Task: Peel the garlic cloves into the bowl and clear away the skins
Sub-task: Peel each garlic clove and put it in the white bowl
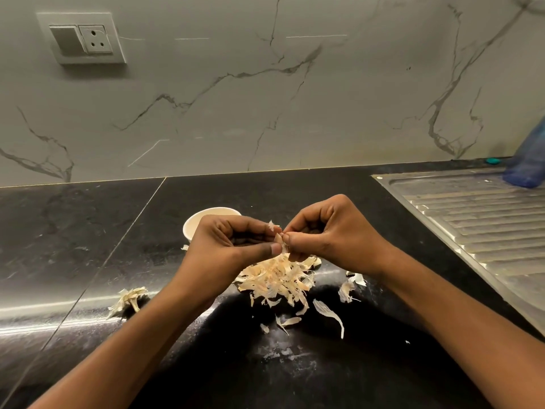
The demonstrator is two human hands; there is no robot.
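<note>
Lighting was pretty dim overall, with a greyish-green cast on the marble wall [265,98]. The light seemed to come from above and behind, because a big soft shadow fell on the black countertop [88,231] under the forearms. A bright glare streak ran along the counter at lower left, and the steel drainboard [477,219] had a dull sheen. The left hand [233,246], the right hand [330,237], the garlic clove [278,239] pinched between them and the garlic skins [277,278] were sharp. The blue bottle [528,160] at the right edge looked smeared, and the wide lens bowed the counter's back edge.
</note>
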